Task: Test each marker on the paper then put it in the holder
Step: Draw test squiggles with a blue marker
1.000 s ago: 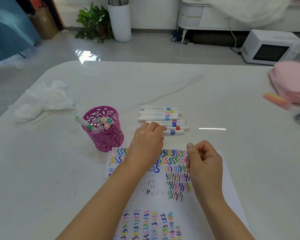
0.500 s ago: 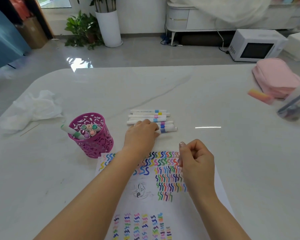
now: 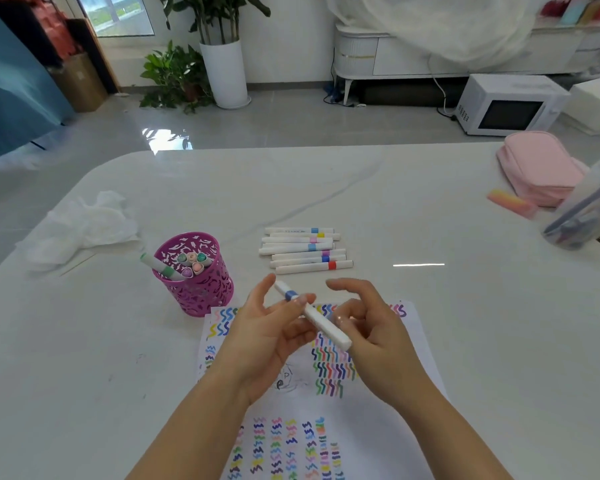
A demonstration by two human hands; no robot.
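While left hand [image 3: 267, 341] pinches marker [image 3: 321, 323] near cap, right hand [image 3: 378, 341] grips tail — over paper [image 3: 378, 427].

I hold a white, blue-banded marker [image 3: 321, 323] between my left hand [image 3: 267, 341] and right hand [image 3: 378, 344], above the scribbled paper [image 3: 378, 427]. From my hands, the pink holder [image 3: 194, 292] stands at ten o'clock and the loose markers [image 3: 302, 251] lie at twelve.

Crumpled tissue [image 3: 80, 226], pink pouch [image 3: 541, 168] on table [image 3: 326, 188]; microwave [image 3: 510, 105] on floor [image 3: 291, 126].
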